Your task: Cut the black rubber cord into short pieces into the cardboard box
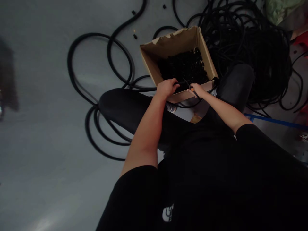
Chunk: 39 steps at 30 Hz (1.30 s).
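My left hand (166, 88) is closed around a long black rubber cord (144, 89), whose end sticks out past my fingers over the near side of an open cardboard box (149, 62). Just to the right, my right hand (197, 90) grips scissors (192, 89) with orange and black handles. The blades point up and left, close to the cord's end; whether they touch it I cannot tell. A heap of small black pieces (184, 65) lies in the box.
Loops of the cord (69, 61) spread over the grey floor (48, 134) at the left. A large tangled pile of black cord (260, 57) lies at the right. Behind it is a pale green bag (280, 11). A blue bar (276, 121) runs along the right side.
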Motion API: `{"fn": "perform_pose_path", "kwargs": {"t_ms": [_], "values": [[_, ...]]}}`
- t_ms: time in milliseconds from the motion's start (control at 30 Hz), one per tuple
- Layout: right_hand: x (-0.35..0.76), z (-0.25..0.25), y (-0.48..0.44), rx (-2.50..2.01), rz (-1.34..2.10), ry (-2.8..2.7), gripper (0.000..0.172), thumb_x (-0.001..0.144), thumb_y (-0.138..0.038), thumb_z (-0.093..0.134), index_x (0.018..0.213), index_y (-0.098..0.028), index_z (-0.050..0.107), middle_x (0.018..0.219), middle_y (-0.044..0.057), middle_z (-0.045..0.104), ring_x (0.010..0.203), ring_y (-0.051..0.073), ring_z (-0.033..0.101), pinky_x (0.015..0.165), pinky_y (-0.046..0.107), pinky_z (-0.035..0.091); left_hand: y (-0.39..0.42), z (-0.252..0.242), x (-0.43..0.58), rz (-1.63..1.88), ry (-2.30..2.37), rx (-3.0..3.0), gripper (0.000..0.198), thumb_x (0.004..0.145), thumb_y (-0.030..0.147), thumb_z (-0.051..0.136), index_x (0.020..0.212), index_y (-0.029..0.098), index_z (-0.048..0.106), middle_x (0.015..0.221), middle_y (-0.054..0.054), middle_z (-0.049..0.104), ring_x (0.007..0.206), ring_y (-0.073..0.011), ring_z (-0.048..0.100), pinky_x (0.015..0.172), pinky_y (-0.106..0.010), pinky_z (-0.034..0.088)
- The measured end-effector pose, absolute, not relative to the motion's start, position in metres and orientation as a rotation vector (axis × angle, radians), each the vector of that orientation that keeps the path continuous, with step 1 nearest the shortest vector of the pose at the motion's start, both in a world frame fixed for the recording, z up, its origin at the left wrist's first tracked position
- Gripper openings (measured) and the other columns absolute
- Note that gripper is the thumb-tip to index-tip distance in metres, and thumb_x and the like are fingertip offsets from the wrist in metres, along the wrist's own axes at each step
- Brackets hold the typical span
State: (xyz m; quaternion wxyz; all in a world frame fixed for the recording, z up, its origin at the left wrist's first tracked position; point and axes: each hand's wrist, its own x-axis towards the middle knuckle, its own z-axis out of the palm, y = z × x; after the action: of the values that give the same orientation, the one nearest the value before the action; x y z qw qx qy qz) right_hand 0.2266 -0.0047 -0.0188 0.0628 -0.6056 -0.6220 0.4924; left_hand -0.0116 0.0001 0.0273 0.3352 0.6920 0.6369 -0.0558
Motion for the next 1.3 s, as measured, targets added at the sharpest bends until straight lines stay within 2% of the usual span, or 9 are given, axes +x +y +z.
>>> {"fn": "perform_pose_path", "kwargs": {"t_ms": [167,300,500,633,767,867,1000,1100,1300], "values": [[0.229,-0.017,-0.009,-1.769,1.622,-1.783,0.033,0.103,-0.031,0.088,0.096,-0.027,0.055,0.080,-0.005,0.056,0.076,0.017,0.058,0.071,0.027,0.049,0.001,0.016,-0.014,-0.135,1.662,1.810,0.042,0.122,0.045,0.066,0.155,0.030,0.087,0.147,-0.018,0.093,0.148,-0.0447,0.082,0.117,-0.050,0.063],[0.227,-0.014,-0.014,-1.703,1.808,-1.672,0.035,0.109,-0.034,0.086,0.100,-0.028,0.053,0.079,-0.008,0.055,0.070,0.015,0.061,0.066,0.024,0.051,0.005,0.010,-0.017,-0.166,1.573,1.809,0.039,0.120,0.046,0.069,0.150,0.032,0.090,0.136,-0.016,0.095,0.139,-0.0413,0.086,0.113,-0.046,0.064],[0.229,-0.016,-0.012,-1.735,1.839,-1.658,0.040,0.112,-0.047,0.090,0.103,-0.028,0.056,0.069,-0.011,0.049,0.060,0.015,0.053,0.055,0.025,0.042,0.007,0.002,-0.021,-0.214,1.558,1.773,0.037,0.121,0.045,0.067,0.144,0.029,0.091,0.137,-0.016,0.095,0.136,-0.0378,0.087,0.112,-0.042,0.062],[0.231,-0.019,-0.006,-1.748,1.667,-1.798,0.051,0.110,-0.060,0.092,0.096,-0.027,0.056,0.069,-0.009,0.046,0.066,0.014,0.051,0.061,0.028,0.039,0.008,-0.007,-0.026,-0.215,1.619,1.788,0.040,0.125,0.044,0.057,0.143,0.028,0.088,0.134,-0.020,0.094,0.136,-0.0405,0.086,0.110,-0.046,0.062],[0.232,-0.020,-0.006,-1.710,1.569,-1.837,0.057,0.104,-0.062,0.098,0.091,-0.025,0.056,0.073,-0.008,0.049,0.074,0.013,0.050,0.067,0.028,0.039,0.008,-0.006,-0.027,-0.214,1.647,1.782,0.041,0.127,0.046,0.054,0.140,0.026,0.087,0.130,-0.023,0.094,0.135,-0.0439,0.086,0.110,-0.049,0.062],[0.232,-0.019,-0.010,-1.693,1.691,-1.753,0.054,0.104,-0.057,0.100,0.099,-0.027,0.055,0.071,-0.010,0.049,0.069,0.015,0.053,0.063,0.027,0.042,0.007,0.002,-0.024,-0.197,1.661,1.750,0.040,0.126,0.049,0.057,0.140,0.027,0.086,0.130,-0.021,0.094,0.135,-0.0430,0.085,0.112,-0.048,0.061],[0.228,-0.022,-0.018,-1.730,1.866,-1.632,0.037,0.110,-0.030,0.089,0.104,-0.029,0.052,0.072,-0.009,0.055,0.065,0.017,0.060,0.060,0.025,0.048,0.007,0.010,-0.020,-0.143,1.666,1.742,0.041,0.124,0.049,0.061,0.148,0.025,0.084,0.140,-0.022,0.092,0.140,-0.0410,0.083,0.117,-0.046,0.061],[0.221,-0.027,-0.023,-1.685,1.915,-1.658,0.034,0.104,-0.016,0.084,0.102,-0.028,0.053,0.078,-0.008,0.059,0.068,0.015,0.063,0.064,0.022,0.051,0.006,0.011,-0.017,-0.141,1.648,1.748,0.043,0.123,0.049,0.065,0.151,0.022,0.084,0.142,-0.023,0.091,0.141,-0.0404,0.082,0.119,-0.045,0.060],[0.209,-0.037,-0.025,-1.587,1.822,-1.680,0.023,0.104,-0.017,0.076,0.107,-0.027,0.056,0.079,-0.008,0.061,0.080,0.015,0.065,0.078,0.022,0.054,0.005,0.011,-0.012,-0.132,1.570,1.812,0.041,0.119,0.047,0.070,0.146,0.022,0.088,0.131,-0.019,0.094,0.130,-0.0382,0.085,0.112,-0.043,0.063]]}}
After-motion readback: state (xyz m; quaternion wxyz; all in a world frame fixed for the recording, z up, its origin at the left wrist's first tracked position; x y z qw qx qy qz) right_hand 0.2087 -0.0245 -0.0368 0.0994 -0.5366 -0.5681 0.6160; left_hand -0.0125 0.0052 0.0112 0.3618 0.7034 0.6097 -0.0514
